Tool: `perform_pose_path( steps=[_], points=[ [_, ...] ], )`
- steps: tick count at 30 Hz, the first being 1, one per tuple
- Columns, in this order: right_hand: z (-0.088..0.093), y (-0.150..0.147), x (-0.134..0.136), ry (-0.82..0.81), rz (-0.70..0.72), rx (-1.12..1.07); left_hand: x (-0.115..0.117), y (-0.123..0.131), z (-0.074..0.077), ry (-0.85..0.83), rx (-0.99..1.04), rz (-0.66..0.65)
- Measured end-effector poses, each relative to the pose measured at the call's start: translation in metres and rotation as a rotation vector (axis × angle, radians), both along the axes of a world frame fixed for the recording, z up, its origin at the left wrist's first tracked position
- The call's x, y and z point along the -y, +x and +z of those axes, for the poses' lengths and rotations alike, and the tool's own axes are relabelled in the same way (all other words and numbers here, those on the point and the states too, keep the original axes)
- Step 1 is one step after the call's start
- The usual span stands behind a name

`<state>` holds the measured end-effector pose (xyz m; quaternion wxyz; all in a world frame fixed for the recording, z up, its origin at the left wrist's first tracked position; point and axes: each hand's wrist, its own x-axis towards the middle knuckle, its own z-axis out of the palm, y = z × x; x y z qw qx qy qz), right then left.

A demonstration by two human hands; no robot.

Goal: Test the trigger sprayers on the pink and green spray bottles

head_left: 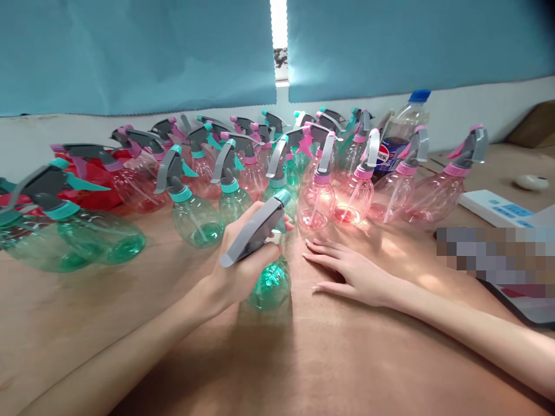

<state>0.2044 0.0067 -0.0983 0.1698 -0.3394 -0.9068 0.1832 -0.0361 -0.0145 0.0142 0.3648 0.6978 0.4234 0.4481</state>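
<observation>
My left hand (245, 257) is wrapped round the neck of a green spray bottle (269, 286) with a grey and teal trigger head. Part of its neck and trigger is hidden behind my fingers. Palm down on the table, my right hand (342, 266) lies with its fingers spread and holds nothing. Just beyond it stands a pink spray bottle (315, 205). Behind my left hand are more green ones, such as a round green spray bottle (197, 219).
Several green and pink spray bottles fill the back of the table (329, 358). A cola bottle (396, 133) with a blue cap stands behind them. Red plastic (93, 185) lies at left. At right are a white box (494, 208) and a pixelated, blurred-out area.
</observation>
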Motion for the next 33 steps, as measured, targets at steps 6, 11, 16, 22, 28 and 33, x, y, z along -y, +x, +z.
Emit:
perform_pose_path(
  steps=[6,11,16,22,28,33],
  points=[
    [0.001,0.000,0.001,-0.009,-0.013,-0.014,-0.001,0.000,-0.002,0.047,-0.055,0.004],
    [0.001,0.000,0.001,-0.006,-0.004,-0.012,-0.001,0.001,-0.005,0.058,-0.043,-0.005],
    [0.001,-0.001,0.001,0.013,0.000,-0.021,-0.001,0.001,-0.006,0.027,0.012,-0.023],
    [0.001,-0.001,0.001,0.024,-0.006,-0.042,-0.001,-0.002,-0.010,0.012,0.016,-0.037],
    [0.003,-0.001,0.001,0.006,-0.002,-0.013,-0.001,-0.003,-0.011,0.041,-0.001,-0.029],
    [0.003,-0.002,0.001,0.011,-0.003,-0.029,-0.002,-0.003,-0.012,0.051,0.014,-0.029]
  ],
)
